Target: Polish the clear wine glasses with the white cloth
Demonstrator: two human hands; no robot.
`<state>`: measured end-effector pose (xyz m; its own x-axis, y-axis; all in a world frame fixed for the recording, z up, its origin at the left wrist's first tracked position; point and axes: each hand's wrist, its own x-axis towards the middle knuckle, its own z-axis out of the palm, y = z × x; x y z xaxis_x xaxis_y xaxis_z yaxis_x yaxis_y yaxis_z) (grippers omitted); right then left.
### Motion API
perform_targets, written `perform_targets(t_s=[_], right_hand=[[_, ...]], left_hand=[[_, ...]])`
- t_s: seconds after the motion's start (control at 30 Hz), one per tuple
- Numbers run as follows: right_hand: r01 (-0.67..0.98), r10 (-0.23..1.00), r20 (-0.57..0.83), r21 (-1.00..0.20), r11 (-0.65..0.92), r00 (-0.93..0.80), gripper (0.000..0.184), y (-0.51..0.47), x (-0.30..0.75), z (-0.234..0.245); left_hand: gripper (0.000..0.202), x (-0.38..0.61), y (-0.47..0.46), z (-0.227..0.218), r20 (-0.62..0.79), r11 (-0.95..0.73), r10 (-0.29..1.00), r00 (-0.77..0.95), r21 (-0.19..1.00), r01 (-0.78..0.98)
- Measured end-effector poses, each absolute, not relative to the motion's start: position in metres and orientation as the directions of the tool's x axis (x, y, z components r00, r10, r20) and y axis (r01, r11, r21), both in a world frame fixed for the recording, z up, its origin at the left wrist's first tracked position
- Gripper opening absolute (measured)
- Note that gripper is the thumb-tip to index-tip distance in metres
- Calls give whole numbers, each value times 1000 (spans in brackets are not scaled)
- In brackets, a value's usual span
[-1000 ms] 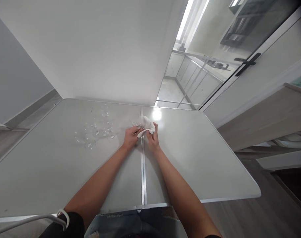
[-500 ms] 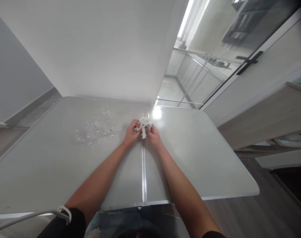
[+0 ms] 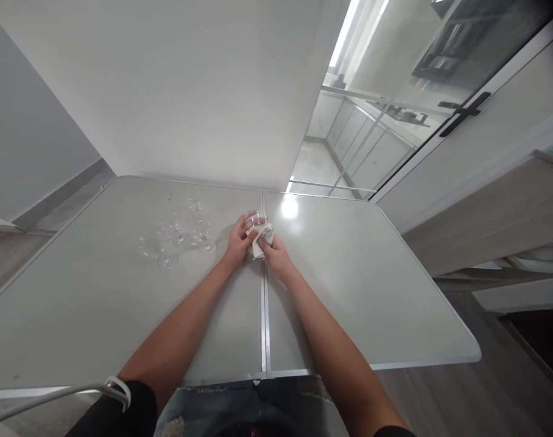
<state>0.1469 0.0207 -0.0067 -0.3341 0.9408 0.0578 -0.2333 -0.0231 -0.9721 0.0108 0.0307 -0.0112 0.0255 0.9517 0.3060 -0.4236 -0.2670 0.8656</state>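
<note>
Over the middle seam of a grey folding table (image 3: 349,285), my left hand (image 3: 237,243) is closed round a clear wine glass (image 3: 254,219), whose bowl shows above my fingers. My right hand (image 3: 274,255) is closed on a small white cloth (image 3: 260,238) and presses it against the lower part of the glass. The two hands touch each other at the glass. The stem and foot of the glass are hidden by the cloth and fingers.
Several more clear wine glasses (image 3: 178,240) stand in a group on the left half of the table. A white wall rises right behind the table. A glass door (image 3: 394,103) with a black handle is at the right, and a wooden counter (image 3: 499,212) beyond it.
The cloth, bunched over the top of the glass a second ago, now sits lower, leaving the bowl bare. Both hands have shifted slightly left and closer together.
</note>
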Motion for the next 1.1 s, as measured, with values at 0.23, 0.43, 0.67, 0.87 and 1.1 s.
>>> perform_targets(t_s=[0.23,0.43,0.67,0.87,1.1], right_hand=[[-167,941,20,-985,-39,-337,36,24,152,-6],[-350,839,-60,-891,-289,-541,40,20,152,-1],[21,987,107,-994,111,-117,28,22,148,-7],[-330,851,-80,-899,-286,-518,39,23,155,-1],[137,980,182,-972,192,-79,23,21,146,-9]], left_hand=[[68,9,35,-17,307,-261,951,28,849,-459],[68,7,34,-16,254,-165,961,110,845,-508],[70,8,41,-24,316,-305,948,-44,857,-416],[66,10,36,-20,271,-205,960,64,843,-498],[75,8,42,-22,312,-309,948,-61,858,-411]])
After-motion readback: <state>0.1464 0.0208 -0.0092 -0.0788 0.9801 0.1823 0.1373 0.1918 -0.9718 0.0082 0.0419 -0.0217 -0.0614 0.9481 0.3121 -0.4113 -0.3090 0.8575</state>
